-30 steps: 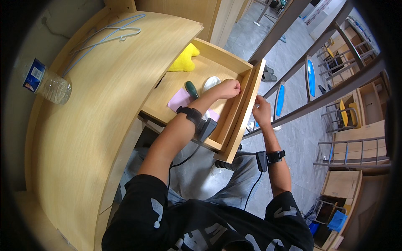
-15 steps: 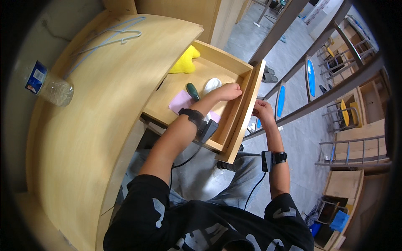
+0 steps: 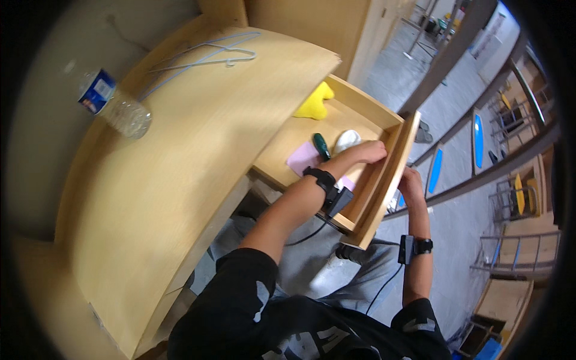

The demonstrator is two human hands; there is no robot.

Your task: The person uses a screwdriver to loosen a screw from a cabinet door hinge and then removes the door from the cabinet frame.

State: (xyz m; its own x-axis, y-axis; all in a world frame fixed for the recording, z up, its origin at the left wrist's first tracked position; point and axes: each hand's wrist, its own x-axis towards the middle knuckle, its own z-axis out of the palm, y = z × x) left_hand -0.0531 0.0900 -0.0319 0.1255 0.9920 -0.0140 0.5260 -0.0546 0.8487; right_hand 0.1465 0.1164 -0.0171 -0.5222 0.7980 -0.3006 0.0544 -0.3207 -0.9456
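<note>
A pale wooden drawer point(image 3: 385, 191) stands pulled out from under the desk. My left hand point(image 3: 372, 152) reaches into it, with curled fingers against the inner side of its front panel. Outside that panel, my right hand point(image 3: 411, 185) has its fingers bent close to the outer face. Whatever lies between the fingers of either hand is hidden. Inside the drawer, near my left wrist, are a white rounded object point(image 3: 347, 140), a dark green oblong object point(image 3: 321, 146) and a pink sheet point(image 3: 300, 158). A soft yellow item point(image 3: 316, 103) sits farther back.
On the desk top point(image 3: 198, 156) lie a clear plastic bottle point(image 3: 129, 115) and light-blue hangers point(image 3: 231, 55). A metal ladder with blue treads point(image 3: 435, 171) rises just right of the drawer. Dark slippers point(image 3: 423, 133) are on the grey floor.
The view has shifted, so the desk, drawer and hands appear farther right and slightly lower. Both hands keep nearly the same places at the drawer's front panel.
</note>
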